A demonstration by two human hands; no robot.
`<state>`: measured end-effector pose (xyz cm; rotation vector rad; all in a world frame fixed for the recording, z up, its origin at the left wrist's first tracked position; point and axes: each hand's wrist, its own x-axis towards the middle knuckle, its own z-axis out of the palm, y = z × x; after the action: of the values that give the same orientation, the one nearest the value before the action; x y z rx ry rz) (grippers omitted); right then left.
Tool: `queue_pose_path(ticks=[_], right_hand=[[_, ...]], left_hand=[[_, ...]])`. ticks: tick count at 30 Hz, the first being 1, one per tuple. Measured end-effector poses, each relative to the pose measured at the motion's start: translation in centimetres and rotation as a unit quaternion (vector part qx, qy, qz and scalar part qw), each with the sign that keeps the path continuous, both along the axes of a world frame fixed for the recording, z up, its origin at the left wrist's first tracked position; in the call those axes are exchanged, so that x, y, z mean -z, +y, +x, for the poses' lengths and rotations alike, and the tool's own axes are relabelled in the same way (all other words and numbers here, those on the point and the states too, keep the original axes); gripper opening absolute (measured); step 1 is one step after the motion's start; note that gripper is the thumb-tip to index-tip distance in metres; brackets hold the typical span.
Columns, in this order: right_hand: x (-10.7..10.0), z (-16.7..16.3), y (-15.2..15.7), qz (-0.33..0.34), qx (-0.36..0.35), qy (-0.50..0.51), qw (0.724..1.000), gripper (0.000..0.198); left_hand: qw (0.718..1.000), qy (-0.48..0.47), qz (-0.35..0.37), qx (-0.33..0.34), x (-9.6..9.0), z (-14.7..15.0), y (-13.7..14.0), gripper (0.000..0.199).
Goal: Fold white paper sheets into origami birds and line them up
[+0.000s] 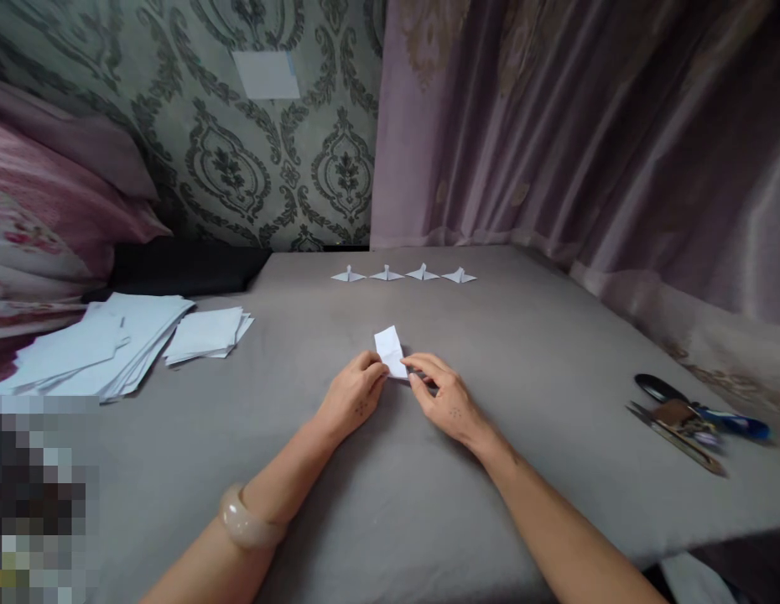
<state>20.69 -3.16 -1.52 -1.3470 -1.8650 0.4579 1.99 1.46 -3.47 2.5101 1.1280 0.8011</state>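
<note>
A small folded white sheet of paper [390,349] stands tilted just above the table in front of me. My left hand [356,390] pinches its lower left corner between thumb and fingers. On the other side, my right hand [445,394] has its thumb and fingertips at the paper's lower right edge, with the fingers curled. Farther back, several folded paper cranes stand in a row, among them a crane [423,273] with spread wings. The underside of the held paper is hidden from me.
Large white sheets [144,335] lie stacked at the left, beside a smaller pile of cut paper [205,334]. Black folded cloth [189,267] sits behind them. At the right are a pointed craft tool [676,438] and a blue-handled item [735,422]. A grey cloth [541,335] covers the table.
</note>
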Motion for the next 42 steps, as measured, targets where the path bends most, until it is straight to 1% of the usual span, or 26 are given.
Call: queue_pose_path(ticks=[3, 8, 11, 13, 16, 17, 20, 23, 25, 26, 28, 29, 30, 32, 33, 35, 36, 39, 42], right_hand=[[-0.2, -0.3, -0.2, 0.003, -0.027, -0.03, 0.999, 0.031], [-0.3, -0.5, -0.5, -0.007, -0.051, -0.041, 0.998, 0.035], [-0.1, -0.5, -0.5, -0.031, -0.059, -0.042, 0.997, 0.034], [0.2, -0.4, -0.4, -0.035, -0.037, -0.039, 0.998, 0.033], [0.5, -0.4, -0.2, -0.026, 0.023, -0.039, 0.999, 0.033], [0.5, -0.4, -0.1, -0.027, 0.03, -0.046, 0.998, 0.033], [0.3, -0.5, -0.2, -0.04, -0.009, -0.082, 0.996, 0.032], [-0.1, -0.8, -0.6, -0.029, -0.042, -0.106, 0.993, 0.033], [-0.3, -0.9, -0.8, -0.004, -0.043, -0.13, 0.991, 0.035], [-0.5, -0.9, -0.8, 0.013, -0.04, -0.15, 0.988, 0.036], [-0.7, -0.9, -1.0, 0.051, -0.028, -0.197, 0.979, 0.038], [-0.8, -0.9, -1.0, 0.068, -0.023, -0.22, 0.973, 0.038], [-0.9, -0.9, -1.0, 0.081, -0.019, -0.241, 0.967, 0.039], [-0.9, -0.8, -1.1, 0.095, -0.02, -0.27, 0.958, 0.04], [-0.8, -0.8, -1.1, 0.095, -0.023, -0.279, 0.955, 0.039], [-0.6, -0.8, -1.1, 0.088, -0.035, -0.288, 0.953, 0.036], [-0.5, -0.7, -1.1, 0.082, -0.041, -0.289, 0.953, 0.033], [-0.3, -0.5, -1.2, 0.067, -0.051, -0.282, 0.956, 0.026], [-0.4, -0.3, -1.3, 0.06, -0.048, -0.273, 0.959, 0.024]], left_hand=[[1.0, 0.003, -0.001, -0.004, -0.2, 0.0, -0.1, 0.018], [0.998, -0.014, -0.016, -0.053, -0.1, -0.2, 0.0, 0.021], [0.999, -0.011, -0.019, -0.046, 0.1, -0.3, 0.1, 0.019], [0.999, -0.011, -0.018, -0.045, 0.2, -0.3, 0.1, 0.018], [0.999, -0.015, -0.022, -0.043, 0.2, -0.3, 0.2, 0.016], [0.999, -0.018, -0.023, -0.04, 0.2, -0.3, 0.2, 0.016], [0.999, -0.03, -0.029, -0.032, 0.3, -0.3, 0.3, 0.015], [0.998, -0.042, -0.034, -0.031, 0.2, -0.2, 0.3, 0.016], [0.996, -0.062, -0.009, -0.057, -0.1, -0.2, 0.2, 0.025], [0.994, -0.073, 0.019, -0.079, -0.4, -0.2, 0.1, 0.034], [0.983, -0.08, 0.102, -0.127, -1.1, -0.2, -0.1, 0.053], [0.977, -0.071, 0.144, -0.143, -1.5, -0.3, -0.3, 0.058], [0.971, -0.054, 0.181, -0.149, -1.8, -0.4, -0.5, 0.058], [0.966, 0.001, 0.218, -0.138, -2.2, -0.5, -0.8, 0.047], [0.967, 0.032, 0.22, -0.12, -2.3, -0.6, -0.9, 0.038], [0.974, 0.089, 0.197, -0.071, -2.1, -0.7, -0.9, 0.021], [0.977, 0.111, 0.178, -0.046, -2.0, -0.7, -0.9, 0.018], [0.981, 0.143, 0.131, -0.009, -1.6, -0.6, -0.7, 0.018], [0.984, 0.136, 0.112, -0.016, -1.5, -0.6, -0.6, 0.022]])
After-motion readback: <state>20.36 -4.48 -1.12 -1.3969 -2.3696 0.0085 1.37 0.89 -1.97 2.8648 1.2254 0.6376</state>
